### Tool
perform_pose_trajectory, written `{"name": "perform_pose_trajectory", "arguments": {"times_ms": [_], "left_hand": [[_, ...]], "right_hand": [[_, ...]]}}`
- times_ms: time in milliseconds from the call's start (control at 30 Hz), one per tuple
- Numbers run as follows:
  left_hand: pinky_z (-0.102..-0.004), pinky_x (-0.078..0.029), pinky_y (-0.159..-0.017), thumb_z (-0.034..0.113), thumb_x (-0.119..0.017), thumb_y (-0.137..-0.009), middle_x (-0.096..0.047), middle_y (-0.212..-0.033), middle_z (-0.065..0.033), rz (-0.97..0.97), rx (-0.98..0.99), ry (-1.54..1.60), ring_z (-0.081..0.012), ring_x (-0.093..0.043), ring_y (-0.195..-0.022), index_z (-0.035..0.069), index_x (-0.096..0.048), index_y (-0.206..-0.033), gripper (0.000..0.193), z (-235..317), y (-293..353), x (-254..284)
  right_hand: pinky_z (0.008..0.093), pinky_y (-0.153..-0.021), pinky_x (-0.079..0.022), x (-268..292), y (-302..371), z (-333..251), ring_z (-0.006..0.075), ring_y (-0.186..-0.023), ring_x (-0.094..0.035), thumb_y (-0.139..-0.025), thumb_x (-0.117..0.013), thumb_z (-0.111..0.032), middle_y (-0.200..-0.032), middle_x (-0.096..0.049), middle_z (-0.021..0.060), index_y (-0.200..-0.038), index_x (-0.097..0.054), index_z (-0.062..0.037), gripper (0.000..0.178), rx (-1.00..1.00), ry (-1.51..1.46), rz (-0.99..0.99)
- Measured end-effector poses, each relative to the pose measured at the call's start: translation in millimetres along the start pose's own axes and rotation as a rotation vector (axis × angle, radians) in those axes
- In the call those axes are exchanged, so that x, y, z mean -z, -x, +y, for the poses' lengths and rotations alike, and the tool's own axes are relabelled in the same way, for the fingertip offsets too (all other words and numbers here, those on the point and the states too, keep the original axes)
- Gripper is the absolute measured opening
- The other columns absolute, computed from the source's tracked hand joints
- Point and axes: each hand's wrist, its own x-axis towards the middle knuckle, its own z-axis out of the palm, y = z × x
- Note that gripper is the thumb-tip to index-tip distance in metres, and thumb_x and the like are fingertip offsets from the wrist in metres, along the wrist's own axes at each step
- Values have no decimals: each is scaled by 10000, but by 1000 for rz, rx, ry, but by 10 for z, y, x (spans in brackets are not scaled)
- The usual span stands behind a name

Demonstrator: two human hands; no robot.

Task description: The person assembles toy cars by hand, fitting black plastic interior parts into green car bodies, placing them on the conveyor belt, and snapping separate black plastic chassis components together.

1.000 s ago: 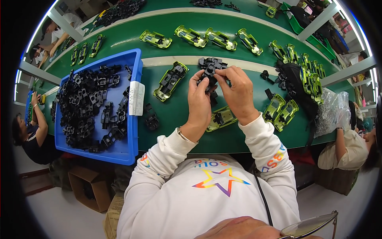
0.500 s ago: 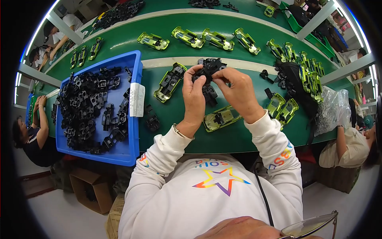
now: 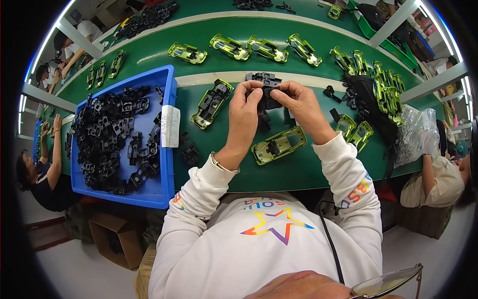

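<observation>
Between both hands, above the green table, is a black plastic part (image 3: 269, 99). My left hand (image 3: 244, 112) pinches its left side with thumb and forefinger. From the other side my right hand (image 3: 300, 105) grips it, the thumb pressed on its face. Behind the fingers lies another black plastic part (image 3: 263, 77), with more black pieces partly hidden below. Nearer to me a green toy car body (image 3: 280, 145) rests on the table, tilted to the right. Left of my left hand lies a green car body with a black insert (image 3: 212, 103).
A blue bin (image 3: 172, 184) heaped with black parts stands at the left. Several green car bodies (image 3: 229, 47) line the far side of a pale strip. More bodies lie on a black bag (image 3: 371, 94) at the right, beside a clear plastic bag (image 3: 416, 132). Co-workers sit either side.
My hands have drawn level on the black part, and my right thumb now presses on it. The right hand has shifted slightly. At the left, a co-worker's hands have moved.
</observation>
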Motion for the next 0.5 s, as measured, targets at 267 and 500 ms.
{"name": "perform_pose_trajectory", "arguments": {"times_ms": [267, 500], "left_hand": [[-210, -445, -594, 176, -518, -970, -604, -928, -9, -64, 72, -167, -48, -531, -739, 27, -594, -1067, 193, 191, -237, -81], [-234, -427, -568, 163, -509, -949, -611, -932, -18, -76, -80, -356, -68, -536, -731, 18, -592, -1075, 209, 133, -249, -229]], "right_hand": [[253, -808, -508, 162, 50, -69, 102, -847, -613, -913, -713, -191, -975, -639, 13, -1082, -633, -15, 257, -184, -253, -80], [253, -789, -520, 185, 93, 69, 121, -877, -630, -883, -743, -166, -977, -639, 29, -1075, -623, -17, 271, -213, -316, 3]]}}
